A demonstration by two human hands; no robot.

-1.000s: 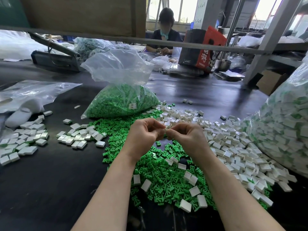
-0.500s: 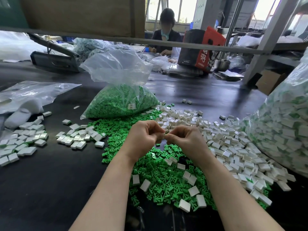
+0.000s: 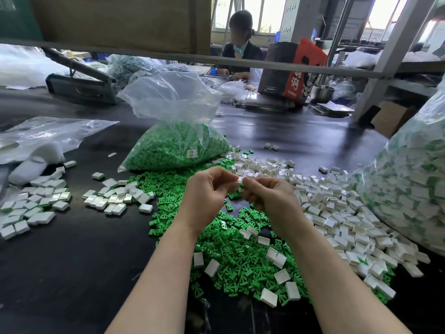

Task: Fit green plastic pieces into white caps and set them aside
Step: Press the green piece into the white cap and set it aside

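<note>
both hands meet above the dark desk [image 3: 72, 261], the left hand [image 3: 207, 191] and right hand [image 3: 272, 201] with fingers curled and pinching one small white rectangular plastic cap [image 3: 240, 184] between their tips, its long axis hidden, equally near each hand.

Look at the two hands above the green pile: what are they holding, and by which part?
Left hand and right hand together pinch one small white cap between their fingertips, at its opposite ends. Any green piece inside is hidden.
</note>
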